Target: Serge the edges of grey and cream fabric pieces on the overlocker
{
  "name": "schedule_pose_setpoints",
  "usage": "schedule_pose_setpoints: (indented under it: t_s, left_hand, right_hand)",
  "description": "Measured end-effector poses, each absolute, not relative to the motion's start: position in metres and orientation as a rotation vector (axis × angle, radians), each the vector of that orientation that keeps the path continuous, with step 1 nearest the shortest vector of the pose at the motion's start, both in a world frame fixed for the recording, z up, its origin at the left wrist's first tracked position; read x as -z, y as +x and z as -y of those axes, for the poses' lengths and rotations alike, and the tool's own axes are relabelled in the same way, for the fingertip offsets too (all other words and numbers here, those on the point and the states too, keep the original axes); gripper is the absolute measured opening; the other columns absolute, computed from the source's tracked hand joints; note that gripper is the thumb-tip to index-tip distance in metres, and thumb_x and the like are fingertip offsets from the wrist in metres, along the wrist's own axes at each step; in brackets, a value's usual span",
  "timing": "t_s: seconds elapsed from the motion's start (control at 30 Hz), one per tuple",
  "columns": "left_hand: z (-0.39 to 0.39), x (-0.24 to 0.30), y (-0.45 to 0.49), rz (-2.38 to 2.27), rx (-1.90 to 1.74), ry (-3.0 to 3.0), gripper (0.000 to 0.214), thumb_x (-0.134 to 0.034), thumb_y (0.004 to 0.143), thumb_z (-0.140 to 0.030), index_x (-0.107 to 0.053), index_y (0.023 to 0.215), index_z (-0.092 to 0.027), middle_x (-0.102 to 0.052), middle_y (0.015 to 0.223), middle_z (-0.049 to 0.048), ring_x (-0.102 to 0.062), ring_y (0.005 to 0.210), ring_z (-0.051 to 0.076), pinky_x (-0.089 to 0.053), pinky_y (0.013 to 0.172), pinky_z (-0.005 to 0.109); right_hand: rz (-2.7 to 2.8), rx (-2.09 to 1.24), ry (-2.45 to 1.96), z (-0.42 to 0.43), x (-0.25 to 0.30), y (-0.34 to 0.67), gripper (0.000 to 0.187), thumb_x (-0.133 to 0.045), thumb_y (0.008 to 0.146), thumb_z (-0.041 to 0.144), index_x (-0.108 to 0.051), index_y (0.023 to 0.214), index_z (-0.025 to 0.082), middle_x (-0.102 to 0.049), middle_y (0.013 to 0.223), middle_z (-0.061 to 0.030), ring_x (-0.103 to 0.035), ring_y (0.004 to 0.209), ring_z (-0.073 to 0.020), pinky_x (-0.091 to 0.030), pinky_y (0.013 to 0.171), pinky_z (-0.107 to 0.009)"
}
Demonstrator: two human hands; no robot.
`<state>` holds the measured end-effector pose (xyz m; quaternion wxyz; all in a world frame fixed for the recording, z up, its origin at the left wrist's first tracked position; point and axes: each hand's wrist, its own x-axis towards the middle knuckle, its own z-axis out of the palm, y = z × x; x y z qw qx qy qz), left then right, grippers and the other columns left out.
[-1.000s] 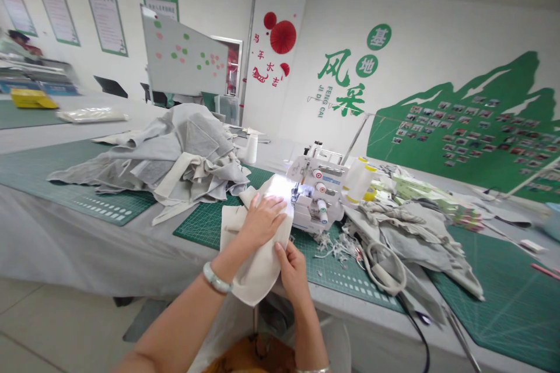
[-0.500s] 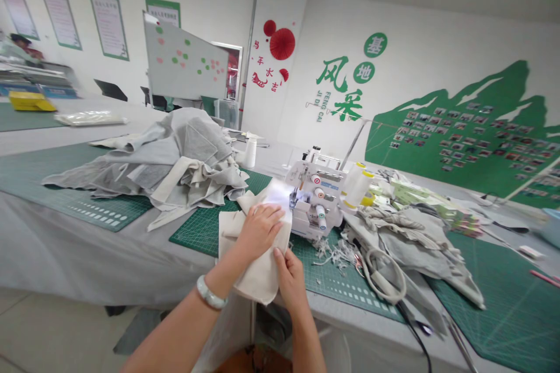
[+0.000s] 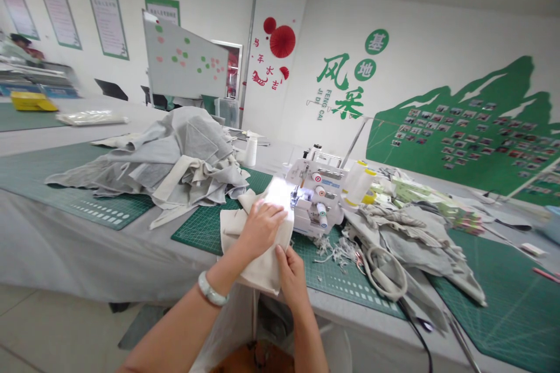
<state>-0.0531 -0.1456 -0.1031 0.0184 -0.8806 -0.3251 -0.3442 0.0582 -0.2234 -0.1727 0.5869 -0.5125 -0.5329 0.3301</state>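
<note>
A cream fabric piece (image 3: 262,268) lies on the green cutting mat (image 3: 205,227) and runs under the lit needle area of a small white sewing machine (image 3: 315,197). My left hand (image 3: 261,226) lies flat on the fabric, fingers stretched toward the needle, a pale bangle on its wrist. My right hand (image 3: 291,273) pinches the fabric's near right edge, just in front of the machine. The fabric's lower end hangs over the table's front edge.
A big heap of grey and cream cloth (image 3: 175,157) sits to the left. Thread cones (image 3: 359,182) stand right of the machine. Fabric scraps (image 3: 335,249), a coiled cable (image 3: 385,274) and more grey cloth (image 3: 415,239) lie to the right. A whiteboard (image 3: 186,58) stands behind.
The fabric has fed a little toward the needle, with less of it hanging over the table edge. Both hands stay on it; the view shifted slightly.
</note>
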Motion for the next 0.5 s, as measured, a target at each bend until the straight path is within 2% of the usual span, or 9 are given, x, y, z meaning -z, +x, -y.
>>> schedule_pose_setpoints:
  t_s: [0.27, 0.5]
  left_hand:
    - [0.141, 0.103, -0.051, 1.055, 1.062, -2.776, 0.032, -0.038, 0.096, -0.026, -0.056, 0.122, -0.024, -0.057, 0.130, 0.0049, -0.048, 0.122, 0.021, -0.023, 0.111, 0.047]
    - [0.134, 0.101, -0.049, 1.094, 1.040, -2.777, 0.033, -0.036, 0.097, -0.029, -0.055, 0.123, -0.024, -0.056, 0.132, 0.0046, -0.046, 0.125, 0.020, -0.022, 0.112, 0.047]
  right_hand:
    - [1.257, -0.747, -1.193, 0.223, 0.171, 0.057, 0.035, -0.047, 0.089, 0.047, -0.060, 0.081, 0.016, -0.059, 0.076, -0.0014, -0.047, 0.070, -0.0141, -0.038, 0.064, -0.023]
    - [1.262, -0.746, -1.203, 0.224, 0.172, 0.058, 0.036, -0.045, 0.090, 0.048, -0.059, 0.082, 0.016, -0.057, 0.073, -0.0005, -0.048, 0.069, -0.0139, -0.038, 0.062, -0.022]
